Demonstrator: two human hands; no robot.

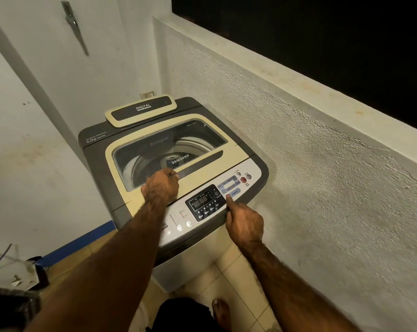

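Floor: pale tiles lie nearest to us, under both forearms; a bare foot stands on them, well behind the fingers.
Right hand: we find the right hand over the front edge of the control panel, with the index finger straight and the other fingers curled into the palm, holding nothing.
Index fingertip: the index fingertip touches the near end of the blue Program button.
Display: a dark display with lit digits sits just left of that fingertip.
Red button: a round red button lies just beyond the fingertip and to its right, apart from it.
Left hand: the left hand rests on the lid; its fingers are curled round the near end of the dark lid handle, gripping it.
Lid: we see it lying flat on the washing machine, its cream frame under the left palm.
Drum: through the lid's window, just beyond the left fingers, we make out the drum and a SAMSUNG label.
Rear panel: a cream-rimmed rear panel marked DIGITAL stands well beyond both sets of fingers.
Walls: a rough plaster wall runs to the right of the right fingers; a socket sits on the far wall beyond the machine.
Window: a dark window lies farthest, above the rough wall.
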